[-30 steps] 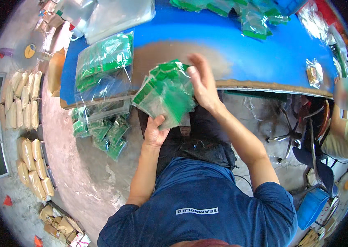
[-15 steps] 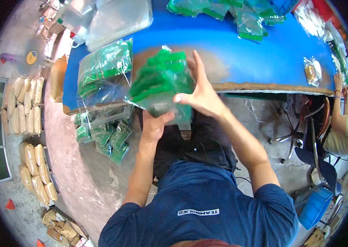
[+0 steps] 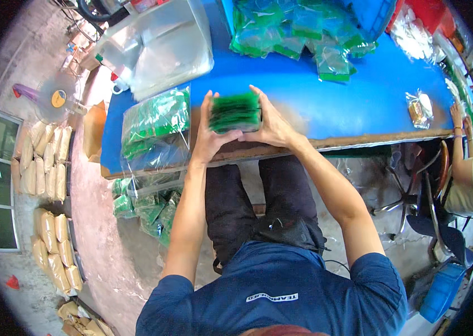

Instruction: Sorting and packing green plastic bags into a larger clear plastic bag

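Holding one green stack (image 3: 235, 113) between two hands (image 3: 208, 140) (image 3: 275, 127).

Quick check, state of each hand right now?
Left hand: holding the left side of the green packets.
Right hand: holding the right side of the green packets.

I count one held green stack (blurred) (image 3: 234, 113), one fan (image 3: 58, 99).

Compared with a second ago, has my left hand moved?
Yes, your left hand moved forward: from short of the blue table to over its near edge.
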`<state>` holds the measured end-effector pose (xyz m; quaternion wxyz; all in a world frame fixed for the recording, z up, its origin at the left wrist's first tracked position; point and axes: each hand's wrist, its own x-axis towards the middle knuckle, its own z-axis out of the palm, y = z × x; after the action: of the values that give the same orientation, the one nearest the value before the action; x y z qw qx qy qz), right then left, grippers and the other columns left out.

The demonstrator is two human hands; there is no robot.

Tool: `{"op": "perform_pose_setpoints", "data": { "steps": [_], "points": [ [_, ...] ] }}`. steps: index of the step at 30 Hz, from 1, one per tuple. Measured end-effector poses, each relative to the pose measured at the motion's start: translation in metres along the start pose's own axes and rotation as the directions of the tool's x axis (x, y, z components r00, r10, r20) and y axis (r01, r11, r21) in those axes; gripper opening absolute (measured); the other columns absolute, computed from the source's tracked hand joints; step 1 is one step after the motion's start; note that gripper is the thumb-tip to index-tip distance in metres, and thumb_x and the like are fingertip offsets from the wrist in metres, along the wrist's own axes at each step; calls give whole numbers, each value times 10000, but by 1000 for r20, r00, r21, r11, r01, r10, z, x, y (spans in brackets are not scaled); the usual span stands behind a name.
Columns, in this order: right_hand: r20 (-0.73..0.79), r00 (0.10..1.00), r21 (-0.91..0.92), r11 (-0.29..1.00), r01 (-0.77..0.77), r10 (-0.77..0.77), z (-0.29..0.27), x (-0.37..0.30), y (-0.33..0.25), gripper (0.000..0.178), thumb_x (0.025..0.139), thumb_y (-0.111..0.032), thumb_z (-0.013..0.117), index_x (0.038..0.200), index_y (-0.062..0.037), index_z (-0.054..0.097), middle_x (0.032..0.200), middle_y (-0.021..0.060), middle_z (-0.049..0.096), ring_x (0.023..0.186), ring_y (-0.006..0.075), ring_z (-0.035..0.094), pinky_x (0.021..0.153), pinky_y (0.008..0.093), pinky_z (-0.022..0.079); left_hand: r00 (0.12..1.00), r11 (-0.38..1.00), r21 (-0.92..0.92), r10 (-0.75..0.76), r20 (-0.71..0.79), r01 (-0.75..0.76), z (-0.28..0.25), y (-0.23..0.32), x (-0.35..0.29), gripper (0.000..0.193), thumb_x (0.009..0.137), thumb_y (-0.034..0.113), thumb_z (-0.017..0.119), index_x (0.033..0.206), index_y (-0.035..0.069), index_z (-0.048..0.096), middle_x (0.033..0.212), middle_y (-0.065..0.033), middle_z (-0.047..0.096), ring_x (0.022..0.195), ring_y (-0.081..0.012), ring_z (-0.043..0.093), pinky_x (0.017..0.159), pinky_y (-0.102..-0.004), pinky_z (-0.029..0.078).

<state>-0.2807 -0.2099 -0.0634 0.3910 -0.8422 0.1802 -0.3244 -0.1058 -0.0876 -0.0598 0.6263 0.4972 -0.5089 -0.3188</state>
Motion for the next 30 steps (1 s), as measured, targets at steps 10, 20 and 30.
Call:
{"op": "perform_pose_setpoints", "data": {
  "steps": [10, 20, 30],
  "points": [
    [166, 982, 3, 996, -88, 86, -7, 33, -21, 1257, 606, -393, 910, 1522, -43, 124, 1397, 271, 465, 1306, 409, 468, 1094, 445, 397, 995, 977, -208, -70, -71, 54, -2, 1, 18, 1142, 694, -49, 822, 1574, 131, 116, 1588, -160, 198, 1376, -245, 378, 1061, -383, 443],
    [178, 975, -8, 991, -136, 135, -5, 15, -14, 1014, 665, -305, 865, 1423, -35, 247, 1234, 294, 582, 1190, 428, 561, 993, 467, 458, 956, 959, -53, -271, 111, 279, -7, 3, 12, 1040, 658, 58, 898, 1491, 56, 277, 1319, -98, 558, 1163, -192, 560, 1011, -347, 459],
    [114, 993, -15, 999, 44, -42, 5, 1, -3, 1004, 623, -278, 880, 1415, -36, 313, 1283, 232, 523, 1229, 413, 486, 1051, 471, 396, 998, 997, 60, -44, 53, 41, -5, -1, 0, 860, 641, 55, 894, 1372, 21, 443, 1240, -78, 593, 1158, -188, 553, 1022, -353, 443]
  ]
}}
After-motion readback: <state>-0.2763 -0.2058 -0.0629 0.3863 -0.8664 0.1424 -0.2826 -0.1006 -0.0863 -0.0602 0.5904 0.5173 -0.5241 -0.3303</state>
